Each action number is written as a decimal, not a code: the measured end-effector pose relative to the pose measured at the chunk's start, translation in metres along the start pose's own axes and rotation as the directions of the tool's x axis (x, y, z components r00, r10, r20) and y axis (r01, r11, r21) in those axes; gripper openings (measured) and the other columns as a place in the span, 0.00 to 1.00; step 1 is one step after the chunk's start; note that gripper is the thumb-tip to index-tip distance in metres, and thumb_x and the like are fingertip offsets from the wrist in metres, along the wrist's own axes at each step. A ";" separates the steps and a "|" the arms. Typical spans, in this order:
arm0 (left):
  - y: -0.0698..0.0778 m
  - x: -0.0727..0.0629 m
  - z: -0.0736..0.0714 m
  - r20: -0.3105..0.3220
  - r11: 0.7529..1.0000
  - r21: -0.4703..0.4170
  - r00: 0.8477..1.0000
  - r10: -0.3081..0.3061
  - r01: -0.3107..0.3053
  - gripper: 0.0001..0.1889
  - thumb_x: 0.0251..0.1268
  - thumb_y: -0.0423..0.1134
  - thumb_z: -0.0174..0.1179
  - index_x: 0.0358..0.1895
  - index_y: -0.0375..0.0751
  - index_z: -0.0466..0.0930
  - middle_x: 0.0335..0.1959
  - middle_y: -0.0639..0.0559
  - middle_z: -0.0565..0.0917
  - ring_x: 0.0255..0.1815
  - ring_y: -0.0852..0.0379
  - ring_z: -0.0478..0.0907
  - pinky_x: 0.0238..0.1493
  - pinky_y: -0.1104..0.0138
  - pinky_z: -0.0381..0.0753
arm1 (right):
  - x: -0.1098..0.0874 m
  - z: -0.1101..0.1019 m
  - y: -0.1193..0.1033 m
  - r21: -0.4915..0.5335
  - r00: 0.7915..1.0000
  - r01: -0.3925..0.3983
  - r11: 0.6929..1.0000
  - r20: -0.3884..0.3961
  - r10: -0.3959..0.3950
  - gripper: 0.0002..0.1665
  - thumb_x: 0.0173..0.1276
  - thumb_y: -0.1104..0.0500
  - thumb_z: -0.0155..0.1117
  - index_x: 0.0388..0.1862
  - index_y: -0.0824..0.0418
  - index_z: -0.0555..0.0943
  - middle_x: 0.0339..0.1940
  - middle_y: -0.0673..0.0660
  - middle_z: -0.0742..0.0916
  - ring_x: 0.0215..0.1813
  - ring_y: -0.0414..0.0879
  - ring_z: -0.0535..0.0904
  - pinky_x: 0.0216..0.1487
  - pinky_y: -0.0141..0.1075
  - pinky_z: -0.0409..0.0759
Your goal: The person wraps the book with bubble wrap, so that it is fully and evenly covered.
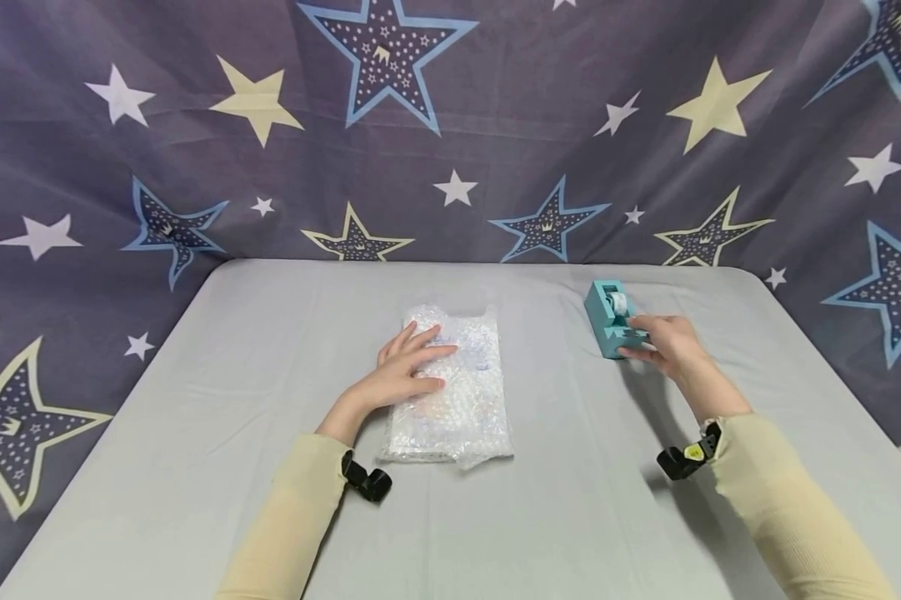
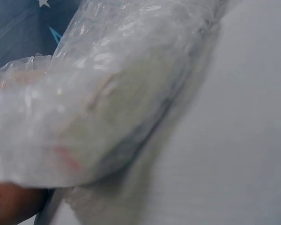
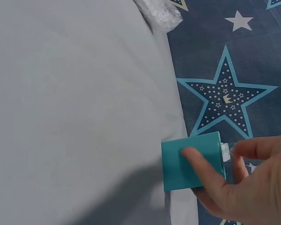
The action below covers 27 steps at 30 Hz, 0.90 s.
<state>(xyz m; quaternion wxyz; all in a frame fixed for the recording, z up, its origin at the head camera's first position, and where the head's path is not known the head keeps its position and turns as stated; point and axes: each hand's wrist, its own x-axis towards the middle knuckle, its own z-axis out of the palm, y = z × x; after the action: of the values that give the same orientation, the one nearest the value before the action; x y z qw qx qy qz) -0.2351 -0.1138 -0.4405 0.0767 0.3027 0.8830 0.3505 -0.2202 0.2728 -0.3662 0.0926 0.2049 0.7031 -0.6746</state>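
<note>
A flat packet in clear bubble wrap [image 1: 468, 400] lies on the table, blue print showing through near its top. My left hand [image 1: 401, 375] rests over its left side with the fingers spread. Close up in the left wrist view, the bubble wrap [image 2: 107, 108] is blurred, with greenish and red patches inside and a fingertip [image 2: 14, 201] at its lower edge. Off to the right, my right hand [image 1: 671, 343] holds a teal tape dispenser [image 1: 606, 329] at its front end. In the right wrist view the thumb lies against the dispenser's face [image 3: 178, 164], a bent finger by the tape end [image 3: 225, 152].
A pale grey cloth [image 1: 270, 375] covers the table. Behind it and at both sides hangs a dark curtain [image 1: 495, 150] printed with stars. Each wrist wears a black camera mount, such as the right one [image 1: 686, 457].
</note>
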 end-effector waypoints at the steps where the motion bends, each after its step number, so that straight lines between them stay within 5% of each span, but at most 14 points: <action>1: 0.000 0.000 0.000 0.001 1.000 0.001 1.000 -0.002 0.002 0.27 0.58 0.50 0.57 0.63 0.55 0.67 0.73 0.52 0.49 0.73 0.47 0.27 0.65 0.43 0.27 | 0.000 0.000 0.000 0.005 1.000 0.000 1.000 0.008 0.000 0.36 0.67 0.62 0.47 0.69 0.74 0.48 0.55 0.62 0.65 0.48 0.44 0.69 0.52 0.36 0.76; 10: 0.001 -0.001 0.001 0.003 1.000 -0.001 1.000 -0.012 0.012 0.28 0.58 0.50 0.57 0.64 0.55 0.66 0.73 0.52 0.48 0.73 0.46 0.28 0.65 0.43 0.27 | -0.004 0.003 -0.002 0.083 1.000 -0.001 0.997 0.014 0.000 0.37 0.67 0.62 0.48 0.68 0.75 0.47 0.49 0.61 0.67 0.43 0.42 0.71 0.51 0.37 0.77; 18: 0.001 0.000 0.000 0.001 1.000 0.005 1.000 -0.013 0.013 0.28 0.58 0.51 0.57 0.64 0.55 0.66 0.73 0.51 0.48 0.73 0.46 0.28 0.65 0.42 0.27 | -0.003 0.009 0.001 0.108 0.999 0.021 0.994 -0.052 -0.016 0.38 0.67 0.62 0.45 0.70 0.73 0.43 0.68 0.72 0.54 0.67 0.59 0.58 0.52 0.36 0.75; 27: -0.001 0.001 0.002 -0.006 1.000 0.001 1.000 0.003 -0.003 0.28 0.58 0.49 0.57 0.63 0.53 0.67 0.73 0.50 0.49 0.73 0.45 0.28 0.65 0.42 0.27 | 0.001 0.005 0.008 0.120 0.998 0.025 0.993 -0.052 -0.019 0.37 0.66 0.62 0.44 0.69 0.73 0.44 0.70 0.70 0.50 0.70 0.59 0.53 0.53 0.36 0.74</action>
<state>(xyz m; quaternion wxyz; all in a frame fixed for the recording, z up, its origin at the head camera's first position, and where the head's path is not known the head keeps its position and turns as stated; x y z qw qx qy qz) -0.2357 -0.1122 -0.4422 0.0735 0.3031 0.8830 0.3508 -0.2186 0.2680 -0.3739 0.0547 0.2196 0.6656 -0.7112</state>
